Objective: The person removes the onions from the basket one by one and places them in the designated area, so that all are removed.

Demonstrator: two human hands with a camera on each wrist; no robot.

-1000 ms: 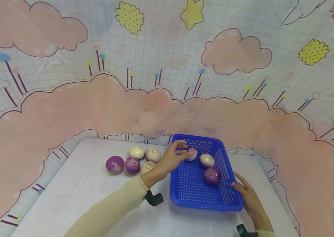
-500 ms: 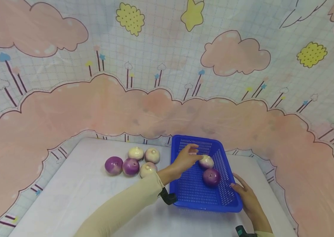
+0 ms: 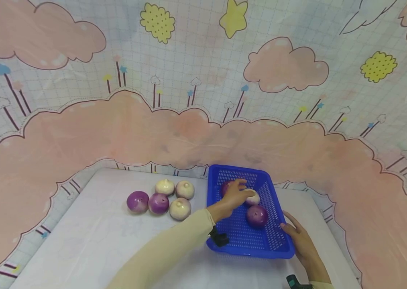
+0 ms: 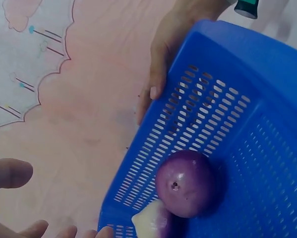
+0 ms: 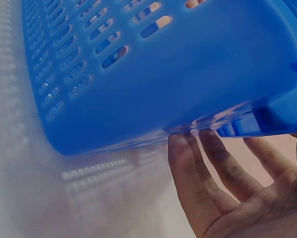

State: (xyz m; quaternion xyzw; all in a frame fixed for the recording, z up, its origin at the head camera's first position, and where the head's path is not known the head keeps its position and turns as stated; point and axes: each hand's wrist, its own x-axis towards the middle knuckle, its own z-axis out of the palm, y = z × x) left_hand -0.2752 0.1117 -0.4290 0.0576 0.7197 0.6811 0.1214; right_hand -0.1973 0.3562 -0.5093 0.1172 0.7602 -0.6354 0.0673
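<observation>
My left hand (image 3: 235, 197) hovers over the blue plastic basket (image 3: 237, 252), fingers spread and holding nothing. In the left wrist view its thumb and fingertips stand apart. Partly hidden behind that hand is a purple onion (image 3: 225, 188). Close to my fingertips lies a white-and-purple onion (image 3: 253, 198), touching a darker purple onion (image 3: 257, 216) in the basket. My right hand (image 3: 304, 241) holds the basket's right rim, thumb at the edge and fingers (image 5: 185, 168) against the outside wall, as the right wrist view shows.
Several onions sit grouped on the white table left of the basket, among them a purple onion (image 3: 138, 202) and a pale onion (image 3: 180, 209). A printed cloth (image 3: 174, 138) hangs behind the table. Each wrist wears a black camera mount.
My left hand has released an onion at the back left of the basket and moved right and slightly toward me, over the white-and-purple onion. My right hand stays at the rim.
</observation>
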